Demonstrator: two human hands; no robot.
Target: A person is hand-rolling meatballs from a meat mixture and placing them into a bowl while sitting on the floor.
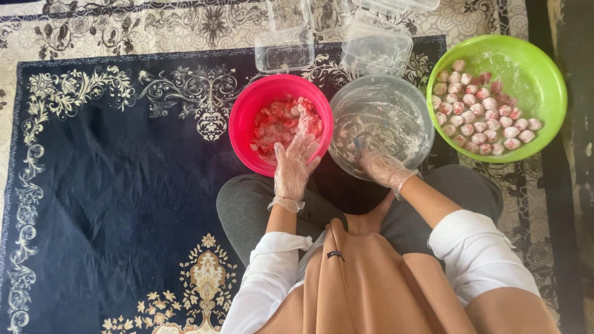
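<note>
three bowls, three clear plastic containers, two gloved hands

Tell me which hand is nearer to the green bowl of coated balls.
Right. The right hand rests at the near rim of the clear bowl, beside the green bowl. The left hand reaches into the pink bowl, farther away.

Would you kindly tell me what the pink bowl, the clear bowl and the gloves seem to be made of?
Pink bowl: likely plastic, uniform bright colour. Clear bowl: transparent, probably plastic, flour-dusted. Gloves on left hand and right hand: thin crinkled clear film.
</note>
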